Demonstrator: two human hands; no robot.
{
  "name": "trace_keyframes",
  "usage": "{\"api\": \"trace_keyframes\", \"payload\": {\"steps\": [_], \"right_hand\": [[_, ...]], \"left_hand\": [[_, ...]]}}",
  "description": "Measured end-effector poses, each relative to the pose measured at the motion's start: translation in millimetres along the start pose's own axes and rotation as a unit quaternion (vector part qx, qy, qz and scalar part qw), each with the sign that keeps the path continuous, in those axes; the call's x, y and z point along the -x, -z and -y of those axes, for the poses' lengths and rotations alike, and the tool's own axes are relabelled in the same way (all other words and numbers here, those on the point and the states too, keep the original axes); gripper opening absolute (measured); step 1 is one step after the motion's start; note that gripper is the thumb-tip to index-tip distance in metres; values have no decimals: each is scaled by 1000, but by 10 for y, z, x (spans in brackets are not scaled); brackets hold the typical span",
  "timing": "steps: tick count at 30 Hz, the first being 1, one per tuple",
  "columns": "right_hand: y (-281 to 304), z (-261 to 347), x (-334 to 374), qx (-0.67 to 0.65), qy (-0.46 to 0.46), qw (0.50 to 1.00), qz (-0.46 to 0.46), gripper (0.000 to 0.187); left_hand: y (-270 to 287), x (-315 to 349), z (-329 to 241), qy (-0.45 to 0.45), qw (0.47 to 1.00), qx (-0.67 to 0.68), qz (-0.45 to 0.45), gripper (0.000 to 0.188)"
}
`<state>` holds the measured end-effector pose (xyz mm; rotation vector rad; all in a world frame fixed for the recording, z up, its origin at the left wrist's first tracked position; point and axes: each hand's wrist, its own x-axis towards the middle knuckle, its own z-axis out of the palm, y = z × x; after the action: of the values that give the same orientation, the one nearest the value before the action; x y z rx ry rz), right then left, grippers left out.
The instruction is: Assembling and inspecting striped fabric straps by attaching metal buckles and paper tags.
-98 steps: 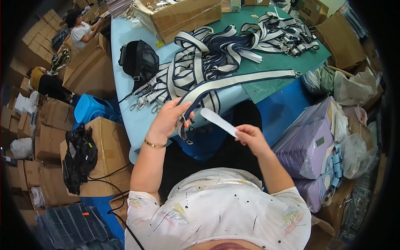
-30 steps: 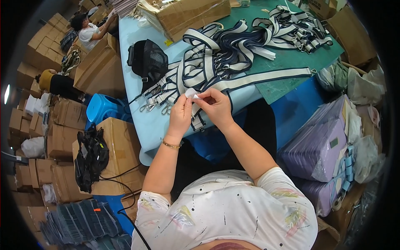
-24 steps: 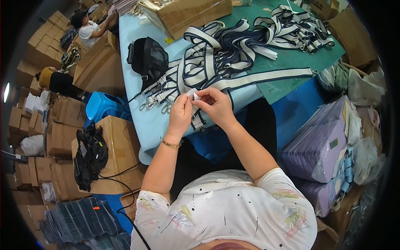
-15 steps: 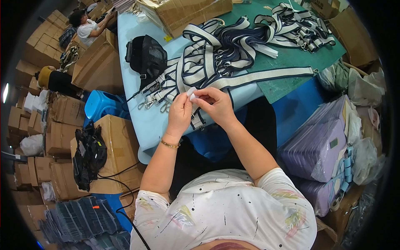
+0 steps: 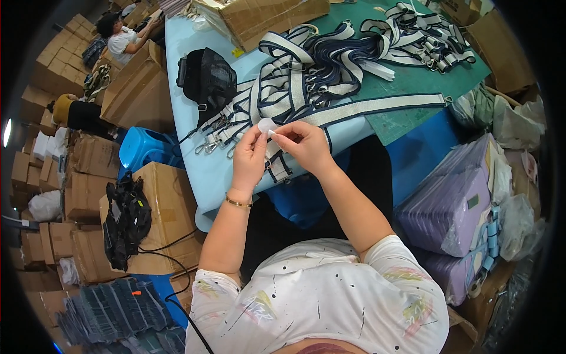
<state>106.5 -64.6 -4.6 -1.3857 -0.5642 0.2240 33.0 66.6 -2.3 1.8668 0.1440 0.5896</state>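
Observation:
Between my hands, at the table's near edge, is a small round white piece [image 5: 267,125], thin like paper or film. My left hand [image 5: 250,156] pinches its lower edge between thumb and fingers. The thumb and forefinger of my right hand [image 5: 303,143] are closed at its right side on a small white bit; whether that is part of the same piece I cannot tell. Just beyond lies a heap of white straps with navy edging [image 5: 283,97], with metal clips [image 5: 211,146] at its left. A strap end with a buckle [image 5: 278,170] hangs below my hands.
A black mesh-sided bag [image 5: 207,79] stands left on the light blue table [image 5: 194,171]. More straps lie on a green mat [image 5: 401,88]. Left are a blue stool [image 5: 141,147] and cartons [image 5: 168,206]; right, stacked purple panels [image 5: 448,206]. Two people are at far left.
The white piece now shows more of its round face above my fingers. My left hand has lowered slightly, and my fingertips have shifted a little to the left.

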Motion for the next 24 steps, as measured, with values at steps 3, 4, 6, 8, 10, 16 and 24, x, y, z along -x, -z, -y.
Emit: {"api": "trace_keyframes", "payload": {"steps": [3,4,6,8,10,16,24], "right_hand": [[46,34,-57,3,-59,998,38,15],[55,44,-74,9,-75,996,50,15],[71,89,-123,27,-88,994,56,16],[76,97,-147,44,-99,992,62,17],[75,77,-155,33,-112,991,69,17],[105,102,-164,33,-124,989,76,18],[119,141,-205,1,-156,984,87,19]], "left_hand": [[-17,-6,-19,29,997,67,-18,21],[-17,-4,-28,21,999,44,-18,21],[-15,-2,-50,13,1000,21,-17,22],[-11,-4,-71,-27,998,-43,-23,22],[-23,-13,-33,-53,997,-54,-32,22],[-32,27,-64,-53,994,-89,-43,23],[-48,-9,-58,-91,992,-70,-51,21]]}}
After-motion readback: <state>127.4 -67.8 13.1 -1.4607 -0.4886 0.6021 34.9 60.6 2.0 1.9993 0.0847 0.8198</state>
